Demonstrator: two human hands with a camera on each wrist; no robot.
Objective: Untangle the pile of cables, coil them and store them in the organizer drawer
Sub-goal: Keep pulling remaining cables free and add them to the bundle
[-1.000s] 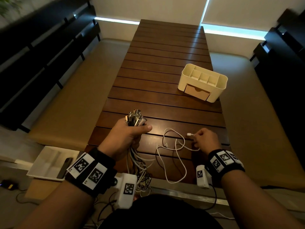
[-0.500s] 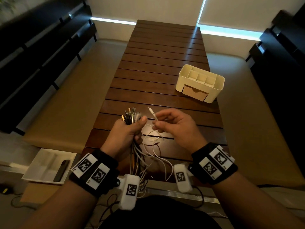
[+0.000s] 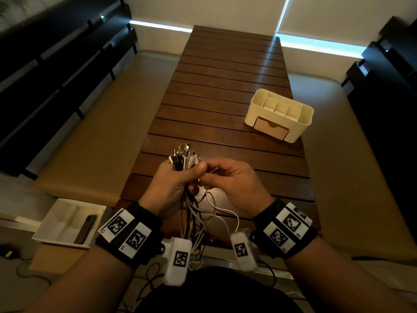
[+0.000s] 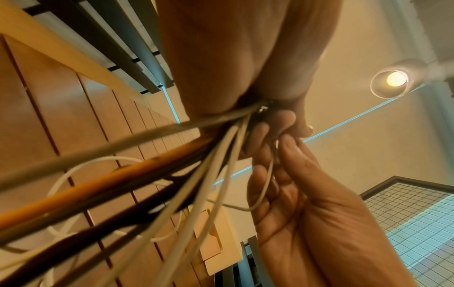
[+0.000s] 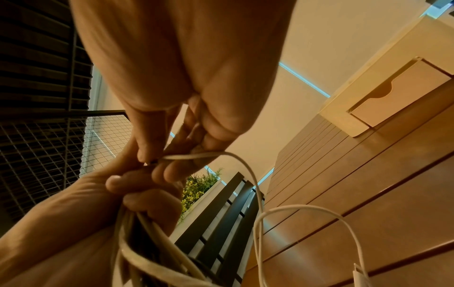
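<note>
Head view: left grip (image 3: 171,184) clutches cable bundle (image 3: 184,159), right grip (image 3: 230,184) pinches white cable (image 3: 225,211) above table's (image 3: 225,86) near edge.

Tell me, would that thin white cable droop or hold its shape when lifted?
Probably droops: the thin white cable hangs in loose loops below the right hand pinching it. Likely light, since fingertips alone carry it. It may snag on the cable bundle.
</note>
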